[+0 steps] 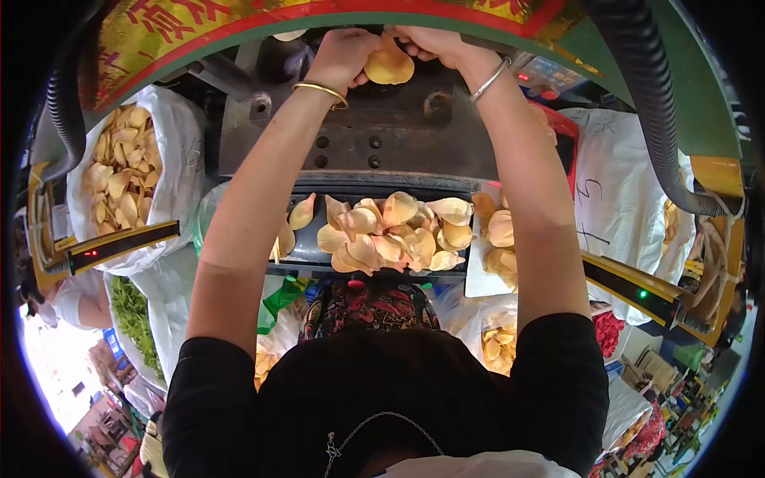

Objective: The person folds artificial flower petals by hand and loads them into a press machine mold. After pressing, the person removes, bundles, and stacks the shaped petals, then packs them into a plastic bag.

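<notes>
A thin, yellow-brown, petal-shaped piece (389, 64) is being held up over a dark metal plate with round holes (335, 127). Its left edge is pinched by the left hand (347, 56), with the fingers curled in tight. Its top is met by the bent fingers of the right hand (434, 46); they are kept narrow, but it cannot be told if the piece is pinched there too. A soft, careful hold seems to be called for, as the piece looks thin. Nearer the body, a loose pile of pale yellow petal-shaped pieces (398, 235) is seen on a black tray (307, 248)
</notes>
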The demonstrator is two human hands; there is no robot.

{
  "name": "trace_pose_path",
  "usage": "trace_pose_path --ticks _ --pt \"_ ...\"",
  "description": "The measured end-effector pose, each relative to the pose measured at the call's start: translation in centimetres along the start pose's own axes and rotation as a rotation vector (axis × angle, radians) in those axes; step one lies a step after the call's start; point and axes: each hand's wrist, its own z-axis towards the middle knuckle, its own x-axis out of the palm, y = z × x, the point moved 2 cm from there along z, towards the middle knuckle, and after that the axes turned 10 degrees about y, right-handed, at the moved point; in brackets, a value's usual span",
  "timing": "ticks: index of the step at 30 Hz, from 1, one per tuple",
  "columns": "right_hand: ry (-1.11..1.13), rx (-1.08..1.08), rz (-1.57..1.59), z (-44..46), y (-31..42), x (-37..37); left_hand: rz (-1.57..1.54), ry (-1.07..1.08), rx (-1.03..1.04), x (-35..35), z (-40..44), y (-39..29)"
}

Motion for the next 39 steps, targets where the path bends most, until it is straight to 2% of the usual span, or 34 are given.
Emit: trace_pose_path --ticks 3,8,11,15,20,23,24,27,28,31,34,36,37,39 --pt "0.065 -0.089 0.168 2.4 -3.2 -1.8 0.054 0.004 0.176 1.5 0.3 -0.9" --pt "-0.056 -0.149 0.124 -0.7 -1.2 0.6 -0.013 0.012 0.196 0.4 0.8 -0.5" --pt "-0.118 -0.288 0.149 -1.4 -1.4 1.2 -0.110 0.049 0.108 -0.2 0.9 -0.3" --pt "-0.186 -0.306 0.120 -0.7 -2.4 1.1 -0.121 0.003 0.137 0.0 1.2 -0.2" --pt "-0.098 -0.186 0.229 -1.0 -1.2 0.8 -0.171 0.059 0.015 -3.0 4.4 3.0" --pt "0.003 -0.077 0.083 -0.2 -1.3 -0.1 0.167 0.164 0.482 -2.3 4.1 2.4" --pt "0.000 -0.077 0.082 -0.3 -1.4 -0.2 0.166 0.167 0.484 -2.2 4.2 2.4" --pt "0.048 -0.003 0.164 -0.5 -1.3 0.3 -0.028 -0.015 0.073 -0.5 2.0 0.4" --pt "0.051 -0.005 0.164 -0.2 -1.5 0.3 -0.026 -0.018 0.074 -0.4 2.1 0.3" --pt "-0.107 -0.147 -0.023 0.7 -3.1 0.6 0.295 -0.099 0.169 -0.1 1.7 0.2" --pt "-0.017 -0.108 -0.001 -2.4 -1.5 0.8 0.361 -0.153 0.116 0.7 0.5 0.7" --pt "0.014 -0.111 0.008 -1.8 -0.8 0.9 0.160 -0.097 -0.002 0.4 0.2 1.7" --pt "0.032 -0.154 0.020 -0.9 -1.7 1.2 0.171 -0.088 0.011 -0.1 -0.1 1.2" --pt "0.075 -0.213 0.037 0.0 -3.5 1.1 -0.343 0.186 -0.182 -0.5 -0.7 1.6"
